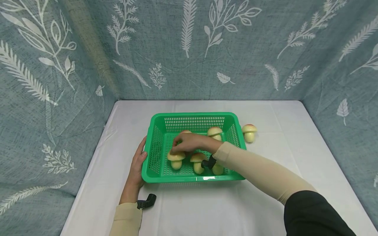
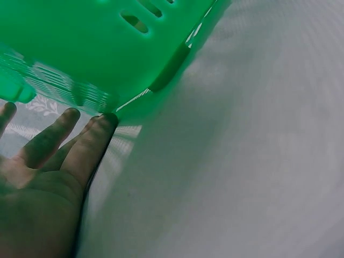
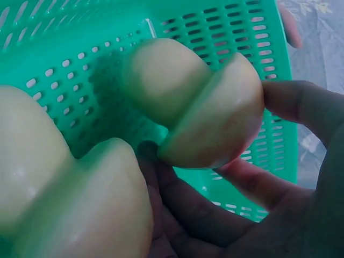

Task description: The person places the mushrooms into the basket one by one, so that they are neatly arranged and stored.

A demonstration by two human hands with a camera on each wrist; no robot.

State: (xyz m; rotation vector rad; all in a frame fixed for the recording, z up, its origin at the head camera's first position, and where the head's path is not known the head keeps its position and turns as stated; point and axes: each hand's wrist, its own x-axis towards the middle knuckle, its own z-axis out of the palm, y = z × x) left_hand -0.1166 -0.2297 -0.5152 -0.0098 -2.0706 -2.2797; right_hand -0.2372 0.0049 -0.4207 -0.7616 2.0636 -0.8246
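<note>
A green plastic basket with slotted walls stands on the white-covered table. My left hand rests against its left outer side, fingers extended along the wall in the left wrist view. Inside the basket, my right hand pinches a toy mushroom by its cap, near the left end. Beside it lies another mushroom, large in the right wrist view. A third mushroom is partly hidden by the right wrist, and one more sits towards the back. Behind the right hand, a reddish cap just shows.
Outside the basket, near its right wall, a single mushroom is on the white tablecloth. Blue-grey leaf-patterned cloth hangs behind the table and at both sides. My right forearm crosses the basket's right front corner.
</note>
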